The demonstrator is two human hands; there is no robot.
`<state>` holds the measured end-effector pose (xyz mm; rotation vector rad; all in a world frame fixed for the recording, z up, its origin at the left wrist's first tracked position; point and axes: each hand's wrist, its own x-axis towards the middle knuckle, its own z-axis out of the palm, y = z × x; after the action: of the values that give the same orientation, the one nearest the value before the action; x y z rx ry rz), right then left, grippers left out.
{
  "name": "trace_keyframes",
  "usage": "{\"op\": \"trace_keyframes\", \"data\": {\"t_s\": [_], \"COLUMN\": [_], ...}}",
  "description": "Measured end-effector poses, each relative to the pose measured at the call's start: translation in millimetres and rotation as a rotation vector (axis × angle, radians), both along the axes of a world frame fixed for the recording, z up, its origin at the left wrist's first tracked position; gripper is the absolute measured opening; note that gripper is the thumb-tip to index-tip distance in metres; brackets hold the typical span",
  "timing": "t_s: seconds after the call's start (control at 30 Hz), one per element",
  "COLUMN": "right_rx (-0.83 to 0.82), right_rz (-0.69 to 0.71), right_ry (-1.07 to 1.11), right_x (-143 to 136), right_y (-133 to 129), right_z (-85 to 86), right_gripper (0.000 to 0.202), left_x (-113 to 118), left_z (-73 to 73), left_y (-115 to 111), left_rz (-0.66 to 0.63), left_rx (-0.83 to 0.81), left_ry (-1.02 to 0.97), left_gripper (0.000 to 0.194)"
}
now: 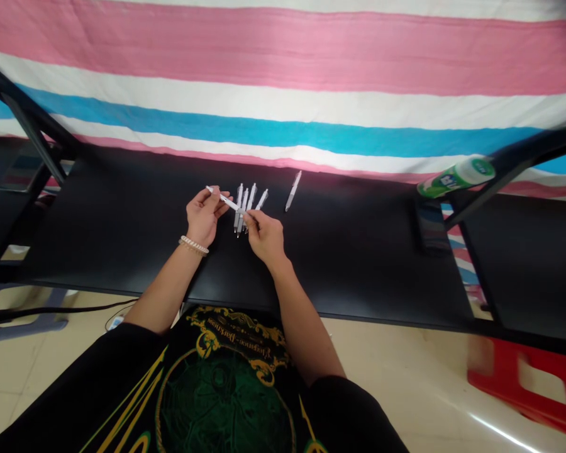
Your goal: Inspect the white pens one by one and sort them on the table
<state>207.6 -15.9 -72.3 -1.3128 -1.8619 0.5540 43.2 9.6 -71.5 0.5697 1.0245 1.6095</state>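
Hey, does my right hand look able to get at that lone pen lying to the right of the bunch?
Probably yes: nothing seems to lie on the tabletop between the right hand and the lone pen. That hand is gripping another pen, though, so it may need to let go first.

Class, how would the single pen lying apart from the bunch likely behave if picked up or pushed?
The lone pen is probably stiff: the similar pen held between left hand and right hand looks straight. Its slim body suggests little weight. Pushed sideways on the smooth-looking tabletop, its narrow barrel may roll.
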Motion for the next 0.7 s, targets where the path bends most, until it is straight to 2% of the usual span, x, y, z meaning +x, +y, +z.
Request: {"op": "trace_keyframes", "data": {"t_s": [0.47, 0.6, 0.67, 0.7], "right_rx": [0.007, 0.018, 0.033, 0.039], "right_rz": [0.030, 0.032, 0.034, 0.043], "right_ry": [0.032, 0.027, -0.007, -0.031], "right_x": [-1.1, -2.6, -4.1, -5.0], "right_y": [-1.9, -2.6, -3.6, -4.3], "right_z": [-1.0, -0.7, -0.9, -1.0], "right_gripper": [0.029, 0.028, 0.026, 0.025], "left_x": [-1.5, 1.5, 3.4, 3.9], "left_z": [7.7, 16.0, 22.7, 26.1], "left_y": [-2.5, -3.2, -3.9, -4.5], "left_rz": [-0.113, -0.119, -0.127, -0.144], "left_rx": [0.095, 0.100, 0.082, 0.064], "left_ry": [-0.082, -0.130, -0.212, -0.266], "left_gripper": [0.026, 0.023, 0.018, 0.023]}}
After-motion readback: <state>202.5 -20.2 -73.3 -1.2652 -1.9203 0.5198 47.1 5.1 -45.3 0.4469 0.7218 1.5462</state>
